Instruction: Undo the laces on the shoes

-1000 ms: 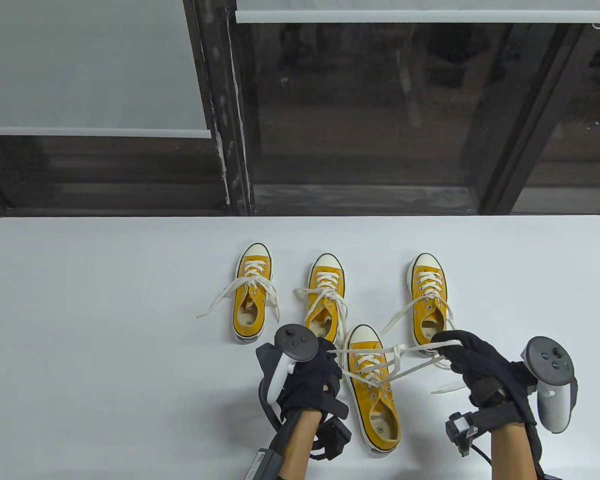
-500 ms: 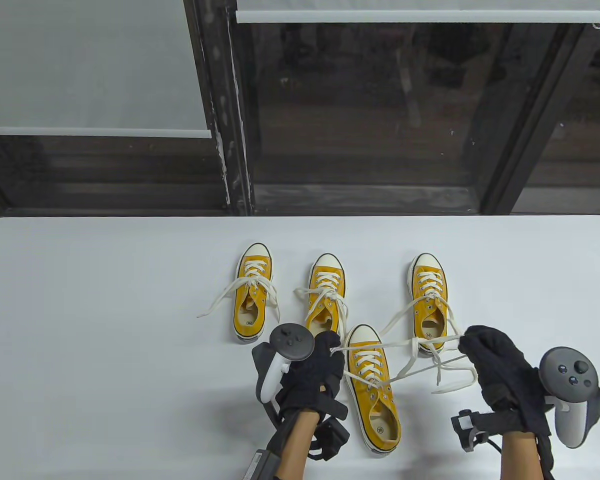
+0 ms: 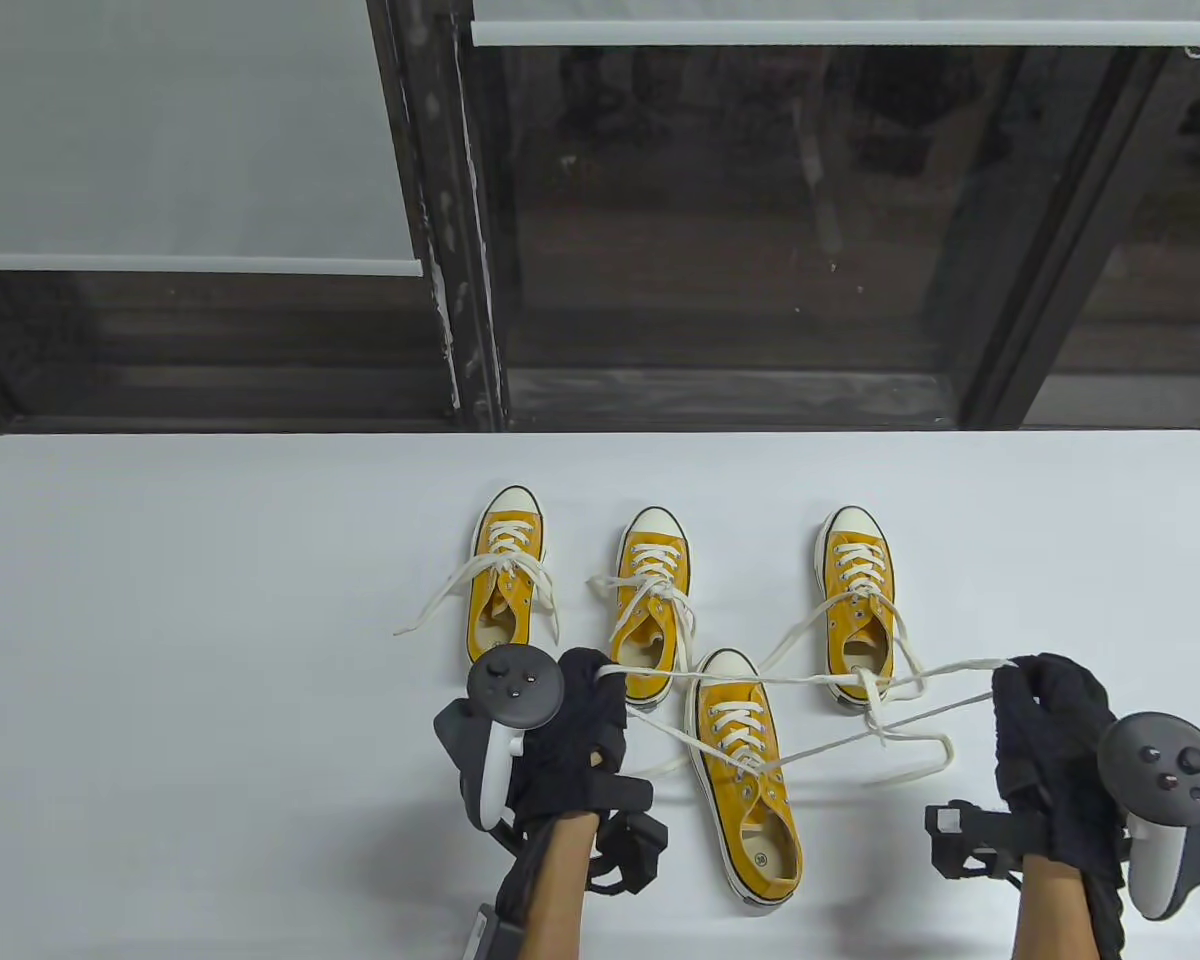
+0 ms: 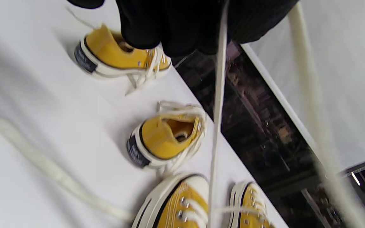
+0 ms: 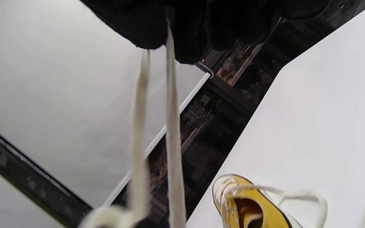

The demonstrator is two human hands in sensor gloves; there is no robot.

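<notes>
My left hand [image 3: 580, 725] and right hand [image 3: 1050, 745] each pinch the cream shoelace [image 3: 810, 682] over the white table [image 3: 210, 620], dark window frames [image 3: 460, 250] at 12 o'clock.

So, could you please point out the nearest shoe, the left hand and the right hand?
nearest shoe [image 3: 755, 800], table view, on its yellow tongue side.
left hand [image 3: 585, 725], table view, on the glove's back.
right hand [image 3: 1045, 725], table view, on the glove's back.

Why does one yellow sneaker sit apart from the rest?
The front yellow canvas sneaker sits alone, angled, nearer the person than the row of three. Its white laces stretch between left hand and right hand.
</notes>
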